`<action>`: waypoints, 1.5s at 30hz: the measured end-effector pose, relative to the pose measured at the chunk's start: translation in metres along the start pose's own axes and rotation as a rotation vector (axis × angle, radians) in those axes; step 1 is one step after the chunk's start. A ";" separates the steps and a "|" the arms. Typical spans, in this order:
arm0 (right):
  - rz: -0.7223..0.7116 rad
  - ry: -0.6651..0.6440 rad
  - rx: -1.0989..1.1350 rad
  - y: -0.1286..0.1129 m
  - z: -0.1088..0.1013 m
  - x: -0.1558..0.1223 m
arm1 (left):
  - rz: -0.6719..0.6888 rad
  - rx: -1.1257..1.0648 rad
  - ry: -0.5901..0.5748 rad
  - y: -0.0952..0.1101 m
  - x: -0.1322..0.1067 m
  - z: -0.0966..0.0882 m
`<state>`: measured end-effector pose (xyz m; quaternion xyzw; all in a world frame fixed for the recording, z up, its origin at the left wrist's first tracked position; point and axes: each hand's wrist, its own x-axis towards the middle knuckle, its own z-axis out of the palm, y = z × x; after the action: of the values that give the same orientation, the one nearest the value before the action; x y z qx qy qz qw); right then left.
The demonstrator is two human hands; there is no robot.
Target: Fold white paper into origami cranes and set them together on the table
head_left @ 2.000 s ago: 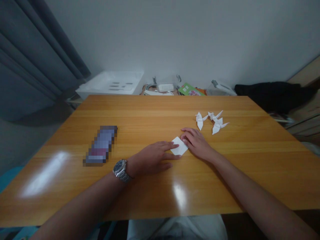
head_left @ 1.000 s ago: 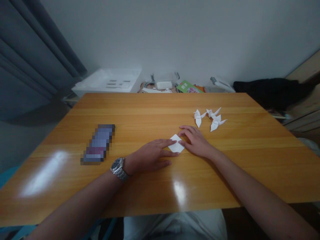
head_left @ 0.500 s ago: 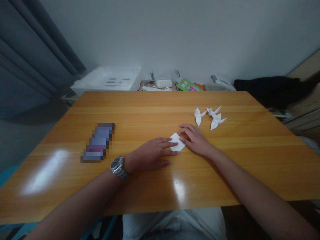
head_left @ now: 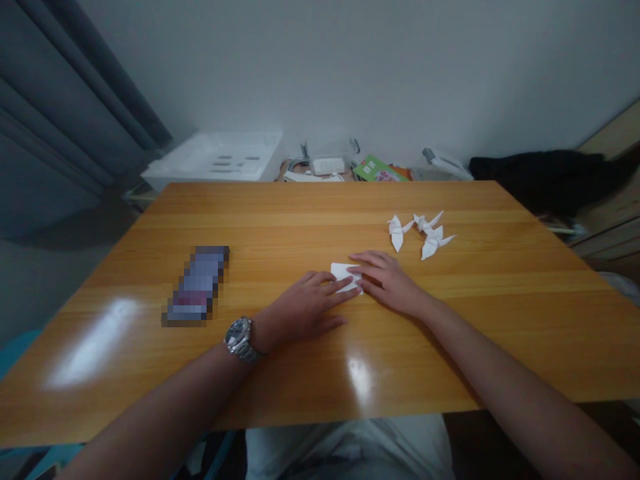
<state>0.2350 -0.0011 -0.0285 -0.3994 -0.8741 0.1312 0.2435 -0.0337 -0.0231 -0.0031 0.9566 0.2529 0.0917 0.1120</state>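
A small folded piece of white paper (head_left: 342, 272) lies flat on the wooden table (head_left: 280, 233), between my two hands. Fingers of my left hand (head_left: 313, 305), stretched out and apart, rest on its near left part. My right hand (head_left: 385, 280) touches the paper's right side with its fingertips, the fingers extended and slightly spread. Both hands cover some of the paper, so its full outline is hidden. Beyond my right hand stand white paper cranes, one on the left (head_left: 397, 232) and two close together on the right (head_left: 432, 241).
A phone (head_left: 200, 283), its picture blurred into blocks, lies on the left of the table. Past the far edge are a white plastic tub (head_left: 210, 157), a green booklet (head_left: 377, 169) and dark cloth (head_left: 545, 177). A curtain (head_left: 65, 100) hangs at the left.
The paper has turned from a diamond position so that an edge now faces away from me, and it sits slightly further left. My right fingers have moved left onto it.
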 end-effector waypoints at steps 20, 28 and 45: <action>-0.090 0.011 0.079 0.002 0.004 0.002 | -0.117 -0.054 0.165 -0.026 0.007 0.003; -0.077 -0.034 0.041 -0.003 0.003 0.000 | -0.169 -0.016 0.211 -0.021 0.011 -0.002; -0.095 -0.068 0.008 -0.017 0.001 0.003 | -0.252 -0.152 0.281 -0.021 0.020 0.004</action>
<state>0.2222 -0.0101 -0.0215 -0.3519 -0.8992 0.1366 0.2213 -0.0254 0.0038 -0.0103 0.8840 0.3760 0.2283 0.1578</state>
